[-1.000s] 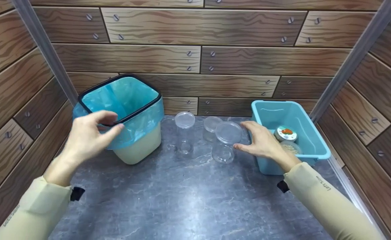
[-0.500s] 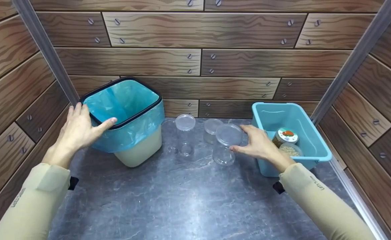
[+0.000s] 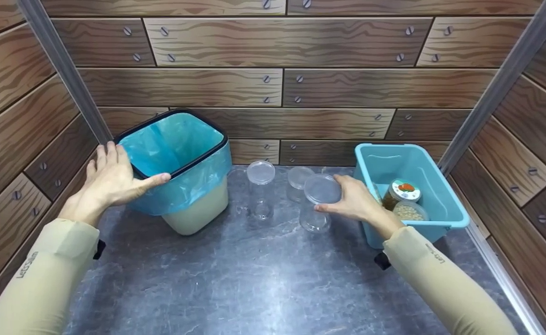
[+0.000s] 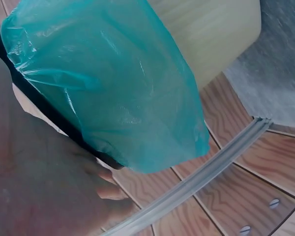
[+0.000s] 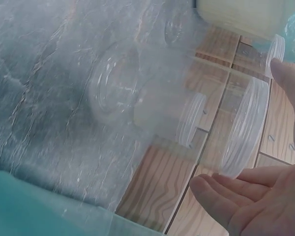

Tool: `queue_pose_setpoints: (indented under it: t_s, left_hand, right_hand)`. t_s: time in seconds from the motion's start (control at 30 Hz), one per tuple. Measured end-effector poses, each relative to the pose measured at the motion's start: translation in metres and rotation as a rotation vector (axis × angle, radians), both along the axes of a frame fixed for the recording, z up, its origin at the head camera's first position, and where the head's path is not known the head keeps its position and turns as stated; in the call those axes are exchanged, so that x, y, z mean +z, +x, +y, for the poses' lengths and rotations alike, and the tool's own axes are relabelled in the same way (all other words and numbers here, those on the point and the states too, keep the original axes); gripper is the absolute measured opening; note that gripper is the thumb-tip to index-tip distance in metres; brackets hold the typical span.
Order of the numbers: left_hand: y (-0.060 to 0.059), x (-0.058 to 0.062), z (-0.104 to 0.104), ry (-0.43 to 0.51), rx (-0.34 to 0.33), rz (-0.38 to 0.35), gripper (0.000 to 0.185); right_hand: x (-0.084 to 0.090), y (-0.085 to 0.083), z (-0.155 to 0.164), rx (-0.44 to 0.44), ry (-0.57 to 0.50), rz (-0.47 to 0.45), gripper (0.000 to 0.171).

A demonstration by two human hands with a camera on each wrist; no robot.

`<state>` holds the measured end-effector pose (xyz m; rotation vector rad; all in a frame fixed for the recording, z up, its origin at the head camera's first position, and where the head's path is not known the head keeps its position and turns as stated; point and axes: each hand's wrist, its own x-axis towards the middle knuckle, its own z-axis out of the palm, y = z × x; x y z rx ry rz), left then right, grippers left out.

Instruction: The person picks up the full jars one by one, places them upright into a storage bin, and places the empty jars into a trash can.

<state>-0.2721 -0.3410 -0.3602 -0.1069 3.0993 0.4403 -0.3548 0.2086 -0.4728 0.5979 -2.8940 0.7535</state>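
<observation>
The left hand [image 3: 112, 179] lies flat against the near-left side of the bin [image 3: 193, 209], fingers straight and spread, thumb stretched along the blue bag [image 3: 179, 195] just under the black rim [image 3: 207, 156] — pressing, not gripping. In the left wrist view the palm [image 4: 34, 182] meets the rim where the bag [image 4: 113, 88] folds over it. The bin stands upright at the back left of the grey counter [image 3: 254, 279], close to the wooden wall.

The right hand [image 3: 356, 200] is at the nearest clear jar [image 3: 317, 204], fingers loosely curved beside its wide lid [image 3: 322, 188], thumb below and the others at its right edge. The right wrist view shows the fingertips [image 5: 206, 189] just short of the lid's rim [image 5: 243, 128], a sliver of gap between — so the hand is spread, clamped on nothing. The jar stands upright mid-counter, between the bin and the tub [image 3: 445, 204].

Two more clear jars stand behind it — one [image 3: 260, 190] to its left, one [image 3: 298, 179] just behind, near the wall. The blue tub sits at the right; inside it are a jar with a printed lid [image 3: 403, 190] and a jar of pale grains [image 3: 408, 211], touching each other.
</observation>
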Motion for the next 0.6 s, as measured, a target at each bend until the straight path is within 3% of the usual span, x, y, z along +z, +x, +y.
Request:
queue_pose_setpoints:
  t_s: [0.27, 0.6]
  left_hand:
    - [-0.0027, -0.0006, -0.0006, -0.029, -0.105, 0.025, 0.139]
    - [-0.0056, -0.0070, -0.0051, -0.076, -0.171, 0.064, 0.132]
  right_hand:
    - [-0.0032, -0.0035, -0.0079, -0.018, -0.023, 0.007, 0.105]
    - [-0.0076, -0.0054, -0.0071, -0.055, -0.033, -0.017, 0.110]
